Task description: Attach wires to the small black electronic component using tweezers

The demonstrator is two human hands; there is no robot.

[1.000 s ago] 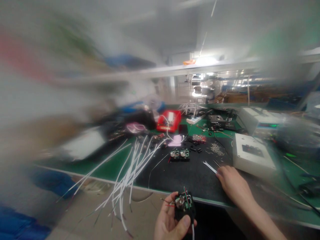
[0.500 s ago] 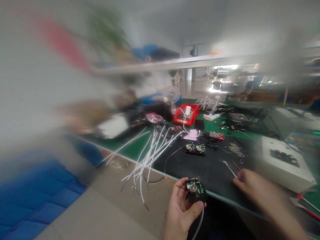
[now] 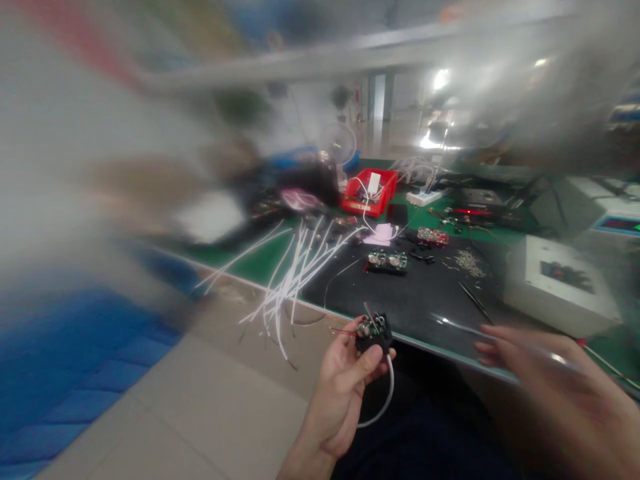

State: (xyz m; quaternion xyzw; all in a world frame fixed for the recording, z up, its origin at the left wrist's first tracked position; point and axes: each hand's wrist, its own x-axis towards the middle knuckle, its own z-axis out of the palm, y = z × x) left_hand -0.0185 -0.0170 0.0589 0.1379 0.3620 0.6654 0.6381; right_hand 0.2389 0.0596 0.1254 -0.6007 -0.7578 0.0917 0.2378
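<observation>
My left hand (image 3: 345, 380) is closed on a small black housing (image 3: 376, 341) with an open circuit board, just off the table's front edge. Thin coloured wires stick out of the board, and a white cable (image 3: 391, 387) curves down from the housing. To the right, my right hand (image 3: 520, 353), smeared by motion, grips a slim silver metal tool (image 3: 465, 326) whose tip points left over the black mat. Its exact kind is too blurred to make out. Beyond that hand, a dark slender tool (image 3: 475, 299) lies on the mat.
On the black mat (image 3: 345, 297) sit a two-part circuit assembly (image 3: 387, 261) and a pile of small pins (image 3: 469, 262). White cables (image 3: 290, 280) hang over the table's edge. Behind are a red bin (image 3: 370, 193) and a red board (image 3: 433, 237); a white box (image 3: 563, 280) stands right.
My right hand has lifted off the mat with the silver tool and moved right; the dark tool stays behind. My left hand has tilted the housing. The camera view has tipped downward.
</observation>
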